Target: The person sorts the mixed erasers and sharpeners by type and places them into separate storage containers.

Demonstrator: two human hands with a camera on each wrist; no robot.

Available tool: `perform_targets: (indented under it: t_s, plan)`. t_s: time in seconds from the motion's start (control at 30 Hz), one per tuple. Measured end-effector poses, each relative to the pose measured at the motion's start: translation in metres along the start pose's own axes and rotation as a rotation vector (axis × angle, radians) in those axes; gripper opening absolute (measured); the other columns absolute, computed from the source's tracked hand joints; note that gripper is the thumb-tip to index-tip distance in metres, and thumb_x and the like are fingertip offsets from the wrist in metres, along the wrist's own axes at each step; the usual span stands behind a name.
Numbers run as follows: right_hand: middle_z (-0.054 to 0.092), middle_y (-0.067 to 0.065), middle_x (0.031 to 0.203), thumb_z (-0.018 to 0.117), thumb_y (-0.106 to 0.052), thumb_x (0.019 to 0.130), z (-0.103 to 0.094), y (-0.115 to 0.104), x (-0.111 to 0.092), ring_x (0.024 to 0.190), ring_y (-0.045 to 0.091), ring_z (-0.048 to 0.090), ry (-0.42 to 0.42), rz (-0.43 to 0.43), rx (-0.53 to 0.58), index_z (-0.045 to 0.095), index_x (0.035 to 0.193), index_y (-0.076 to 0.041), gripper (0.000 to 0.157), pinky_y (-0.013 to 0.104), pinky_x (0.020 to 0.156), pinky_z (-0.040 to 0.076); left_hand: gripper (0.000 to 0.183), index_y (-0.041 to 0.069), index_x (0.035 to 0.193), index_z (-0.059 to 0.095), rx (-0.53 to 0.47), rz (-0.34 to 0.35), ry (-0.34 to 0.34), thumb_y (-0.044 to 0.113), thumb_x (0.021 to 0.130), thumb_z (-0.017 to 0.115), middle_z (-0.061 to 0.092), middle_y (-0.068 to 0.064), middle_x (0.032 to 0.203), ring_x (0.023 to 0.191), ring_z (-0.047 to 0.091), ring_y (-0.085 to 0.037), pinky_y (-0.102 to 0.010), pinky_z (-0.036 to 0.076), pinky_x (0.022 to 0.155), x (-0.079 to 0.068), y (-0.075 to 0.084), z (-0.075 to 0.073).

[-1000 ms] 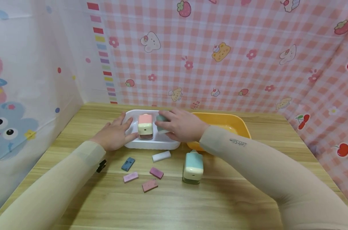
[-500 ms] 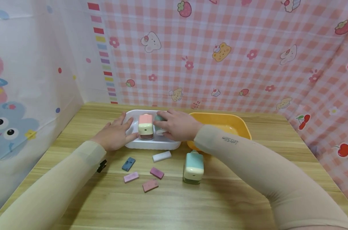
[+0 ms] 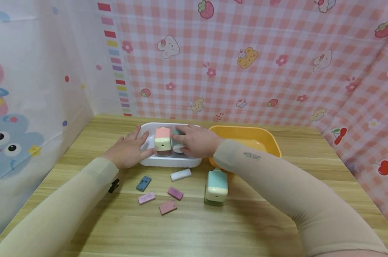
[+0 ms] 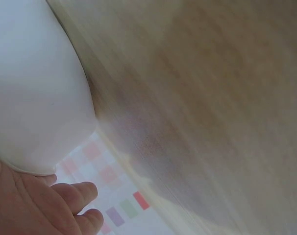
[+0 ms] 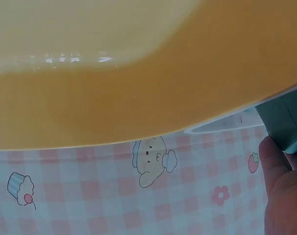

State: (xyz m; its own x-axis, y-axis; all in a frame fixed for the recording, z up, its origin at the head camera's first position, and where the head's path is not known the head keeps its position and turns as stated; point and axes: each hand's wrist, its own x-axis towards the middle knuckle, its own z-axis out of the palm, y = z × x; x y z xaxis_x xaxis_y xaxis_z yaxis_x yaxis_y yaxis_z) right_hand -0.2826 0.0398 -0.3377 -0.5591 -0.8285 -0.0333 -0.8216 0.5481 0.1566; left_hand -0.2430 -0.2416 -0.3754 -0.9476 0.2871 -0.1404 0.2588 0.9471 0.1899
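My left hand lies at the left end of the white tray, fingers spread over its rim. The thumb reaches the front rim, close to a pink-and-cream sharpener-like block that stands in the tray. My right hand reaches into the tray's right part. Its fingers and thumb hold a teal block with a whitish end, mostly hidden by the hand in the head view. In the left wrist view the left hand's palm rests against the tray's side.
A yellow tray stands to the right of the white one. In front are a teal-and-cream sharpener-like block, a white eraser, a blue eraser and several pink and purple ones. A patterned cloth hangs behind.
My right hand has moved slightly left and down with the teal block, and more of the block's whitish end shows. The left hand has stayed in place.
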Motion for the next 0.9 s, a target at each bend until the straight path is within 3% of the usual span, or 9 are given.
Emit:
perform_targets:
  t_s: [0.27,0.6,0.9]
  plan:
    - [0.042,0.018,0.166,0.062,-0.036,0.107,0.0024,0.0001,-0.0001,0.152,0.034,0.045,-0.005,0.014,0.048,0.046,0.161,-0.021,0.058,0.045,0.127,0.036,0.096,0.008,0.169,0.013,-0.006,-0.002,-0.001,0.076,0.103,0.029,-0.004,-0.025,0.176,0.162,0.007,-0.048,-0.074,0.014,0.126,0.0004,0.0017,-0.0003]
    - [0.04,0.02,0.166,0.063,-0.038,0.106,0.003,0.005,0.0,0.147,0.033,0.049,-0.051,0.05,0.1,0.044,0.162,-0.019,0.062,0.045,0.122,0.043,0.096,0.008,0.169,0.013,-0.005,-0.004,0.0,0.076,0.103,0.03,-0.004,-0.025,0.176,0.162,0.007,-0.048,-0.074,0.014,0.126,-0.0004,0.002,-0.0015]
    - [0.038,0.019,0.168,0.061,-0.038,0.108,0.0044,0.0046,0.0044,0.149,0.034,0.048,-0.07,0.088,0.131,0.042,0.163,-0.019,0.062,0.046,0.123,0.042,0.097,0.009,0.169,0.014,-0.001,-0.003,-0.003,0.077,0.103,0.029,-0.003,-0.025,0.176,0.162,0.007,-0.049,-0.074,0.013,0.126,-0.0005,0.0012,-0.0007]
